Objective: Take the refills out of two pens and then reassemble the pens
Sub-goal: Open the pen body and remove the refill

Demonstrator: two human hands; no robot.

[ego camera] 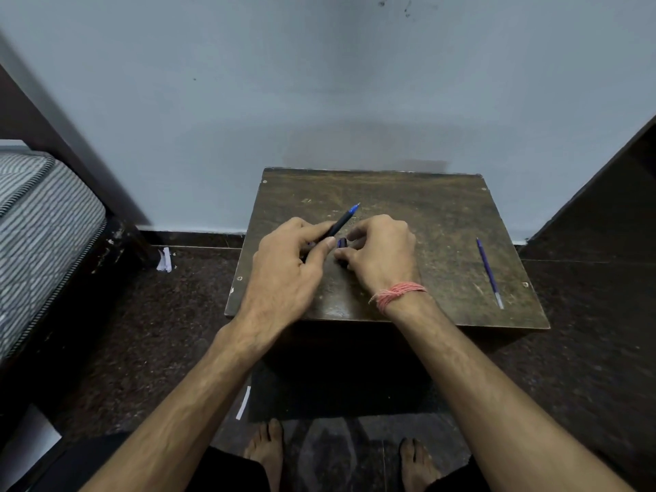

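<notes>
Your left hand (pixel 284 268) pinches a dark-barrelled pen w/ blue tip (pixel 340 223) btwn thumb and curled fingers; the pen tilts up and away, tip pointing toward the wall, raised over the middle of the scuffed dark-brown wooden table (pixel 443 214). Your right hand (pixel 381 253), w/ a pink thread band on the wrist (pixel 397 292), sits just beside the left, fingers curled round a small dark blue-black pen piece (pixel 342 245); most of that piece is hidden by the fingers, so can't tell exactly which part it is. The two hands nearly touch at the thumbs.

A thin blue pen refill w/ pale clear end (pixel 489 272) lies flat near the table's right edge, well apart from both hands, running roughly front to back.

Around: grey-white striped mattress (pixel 39 225) at left, dark speckled floor (pixel 170 321), your bare feet (pixel 266 452) below the table's front edge.
</notes>
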